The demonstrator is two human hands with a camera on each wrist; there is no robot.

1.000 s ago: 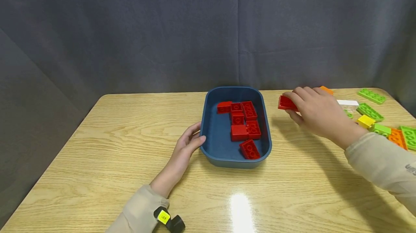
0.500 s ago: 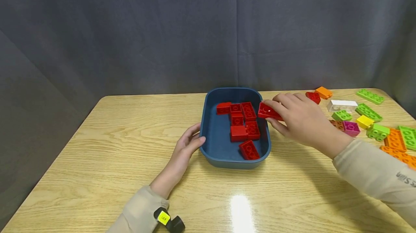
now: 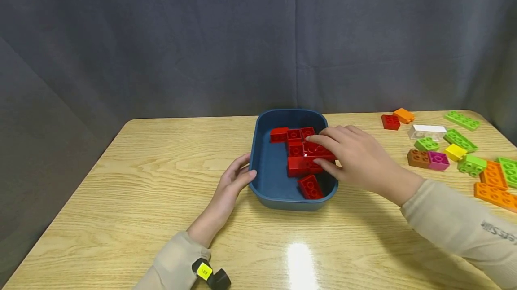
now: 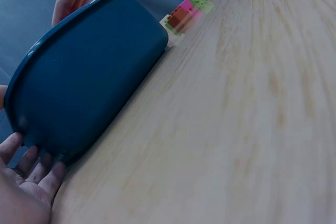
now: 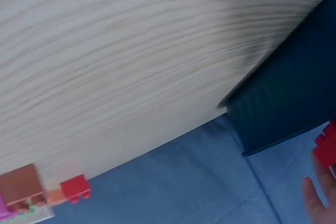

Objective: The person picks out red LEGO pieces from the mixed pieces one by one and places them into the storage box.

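Observation:
A blue plastic bin (image 3: 262,202) stands on the wooden table with several red toy bricks inside, one of them a loose brick (image 3: 310,186) near its front. My left hand (image 3: 226,186) rests at the bin's left side, thumb by the rim; in the left wrist view its fingers (image 4: 39,171) touch the outer wall. Over the bin's right side, my right hand (image 3: 355,157) pinches a red brick (image 3: 317,150) between thumb and fingers, above the other bricks. Part of that brick (image 5: 326,148) shows at the edge of the right wrist view. Whether it touches those below, I cannot tell.
Several loose bricks lie at the table's right: a red one (image 3: 390,122), a white one (image 3: 427,132), a brown one (image 3: 418,158), a magenta one (image 3: 438,160), a yellow one (image 3: 455,151), plus green and orange ones. A dark curtain (image 3: 202,47) hangs behind.
My right hand has carried the red brick leftward from beside the bin, over its right rim and down among the bricks inside. The left hand has stayed at the bin.

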